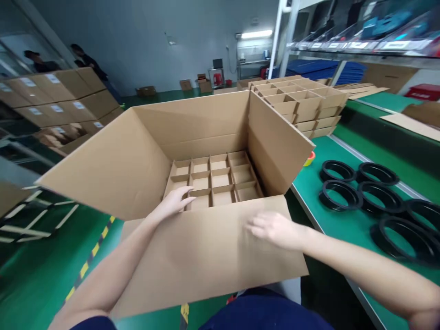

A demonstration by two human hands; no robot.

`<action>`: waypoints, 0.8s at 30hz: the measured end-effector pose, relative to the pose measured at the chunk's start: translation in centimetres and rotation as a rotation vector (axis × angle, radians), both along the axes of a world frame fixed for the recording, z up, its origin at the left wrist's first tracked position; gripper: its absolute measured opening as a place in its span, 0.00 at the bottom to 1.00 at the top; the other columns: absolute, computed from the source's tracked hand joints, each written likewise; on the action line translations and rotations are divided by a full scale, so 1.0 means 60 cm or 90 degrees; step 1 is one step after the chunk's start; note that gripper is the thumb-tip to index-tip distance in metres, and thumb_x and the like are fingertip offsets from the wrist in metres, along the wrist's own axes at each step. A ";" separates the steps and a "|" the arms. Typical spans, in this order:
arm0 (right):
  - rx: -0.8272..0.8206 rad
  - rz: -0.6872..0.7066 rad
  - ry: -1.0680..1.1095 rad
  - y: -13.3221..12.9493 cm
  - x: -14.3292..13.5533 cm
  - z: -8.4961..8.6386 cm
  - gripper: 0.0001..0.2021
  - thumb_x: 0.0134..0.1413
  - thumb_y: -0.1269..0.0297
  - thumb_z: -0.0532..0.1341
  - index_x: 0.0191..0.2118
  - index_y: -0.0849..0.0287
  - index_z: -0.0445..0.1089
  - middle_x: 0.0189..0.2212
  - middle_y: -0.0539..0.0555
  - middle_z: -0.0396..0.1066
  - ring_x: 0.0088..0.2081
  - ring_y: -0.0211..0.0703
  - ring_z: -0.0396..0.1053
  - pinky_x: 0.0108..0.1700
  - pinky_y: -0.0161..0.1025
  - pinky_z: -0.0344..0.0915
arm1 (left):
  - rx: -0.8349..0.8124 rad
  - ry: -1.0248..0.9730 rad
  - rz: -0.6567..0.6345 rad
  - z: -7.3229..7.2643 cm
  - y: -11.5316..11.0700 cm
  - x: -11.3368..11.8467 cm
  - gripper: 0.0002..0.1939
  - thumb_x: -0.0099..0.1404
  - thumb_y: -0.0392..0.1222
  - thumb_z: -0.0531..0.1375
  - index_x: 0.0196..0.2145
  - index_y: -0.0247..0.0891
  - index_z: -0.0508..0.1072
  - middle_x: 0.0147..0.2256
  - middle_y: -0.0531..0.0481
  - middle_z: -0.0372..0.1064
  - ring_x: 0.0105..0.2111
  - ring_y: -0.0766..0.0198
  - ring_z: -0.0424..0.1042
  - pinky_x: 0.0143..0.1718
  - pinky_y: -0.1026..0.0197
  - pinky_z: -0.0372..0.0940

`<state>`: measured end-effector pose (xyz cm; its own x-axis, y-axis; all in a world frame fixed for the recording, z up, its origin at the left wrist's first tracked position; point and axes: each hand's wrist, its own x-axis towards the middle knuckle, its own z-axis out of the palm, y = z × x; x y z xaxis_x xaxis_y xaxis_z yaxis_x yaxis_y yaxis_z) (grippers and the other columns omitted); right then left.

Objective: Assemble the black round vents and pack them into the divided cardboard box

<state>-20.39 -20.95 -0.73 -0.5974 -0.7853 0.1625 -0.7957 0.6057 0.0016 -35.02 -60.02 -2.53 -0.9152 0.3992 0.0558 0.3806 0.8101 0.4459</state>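
Note:
A large cardboard box [202,112] stands in front of me with its flaps folded outward. Low inside it sits a cardboard divider grid [222,187] that forms several square compartments. My left hand [176,200] reaches over the near edge to the grid's front left corner. Its thumb and fingers are apart, close to the divider; whether they touch it I cannot make out. Over the near flap [213,256] is my right hand [271,229], smeared by motion. The fingers look bent, but their grip does not show.
Several black rings [340,195] lie on the green bench [319,220] at right. Stacked divider grids [309,103] stand behind the box, with a tape roll [310,158] nearby. At left are stacked cartons [58,91] and people beyond them. A shelf [364,52] overhangs the bench.

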 end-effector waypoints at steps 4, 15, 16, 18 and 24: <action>-0.088 -0.063 0.033 0.086 0.128 -0.037 0.17 0.70 0.72 0.50 0.59 0.59 0.68 0.46 0.61 0.76 0.42 0.43 0.75 0.45 0.40 0.72 | 0.057 0.114 -0.256 0.029 0.124 0.019 0.26 0.73 0.58 0.52 0.59 0.42 0.73 0.58 0.45 0.72 0.58 0.50 0.71 0.62 0.48 0.66; -0.361 -0.847 0.324 0.225 0.449 -0.103 0.13 0.69 0.65 0.54 0.52 0.52 0.75 0.42 0.57 0.80 0.41 0.47 0.80 0.42 0.42 0.77 | 0.202 0.500 -0.953 0.062 0.508 0.084 0.19 0.72 0.28 0.54 0.58 0.34 0.70 0.51 0.40 0.76 0.49 0.54 0.77 0.51 0.52 0.75; -0.400 -0.912 0.340 0.231 0.473 -0.112 0.13 0.69 0.62 0.55 0.49 0.52 0.76 0.41 0.57 0.80 0.40 0.48 0.80 0.42 0.44 0.77 | 0.206 0.496 -0.985 0.063 0.541 0.099 0.19 0.72 0.28 0.53 0.58 0.34 0.70 0.51 0.39 0.76 0.49 0.53 0.77 0.50 0.51 0.75; -0.521 -1.026 0.353 0.241 0.506 -0.126 0.13 0.67 0.57 0.56 0.45 0.53 0.77 0.39 0.57 0.80 0.37 0.49 0.79 0.41 0.46 0.76 | 0.208 0.483 -1.062 0.062 0.603 0.131 0.18 0.71 0.27 0.53 0.57 0.33 0.70 0.50 0.38 0.75 0.48 0.53 0.76 0.49 0.50 0.75; -0.834 -1.145 0.326 0.275 0.505 -0.131 0.18 0.62 0.51 0.55 0.41 0.57 0.76 0.29 0.56 0.78 0.27 0.46 0.75 0.32 0.42 0.72 | 0.161 0.461 -1.304 0.056 0.744 0.236 0.18 0.69 0.26 0.51 0.53 0.32 0.71 0.46 0.38 0.75 0.42 0.53 0.76 0.45 0.51 0.75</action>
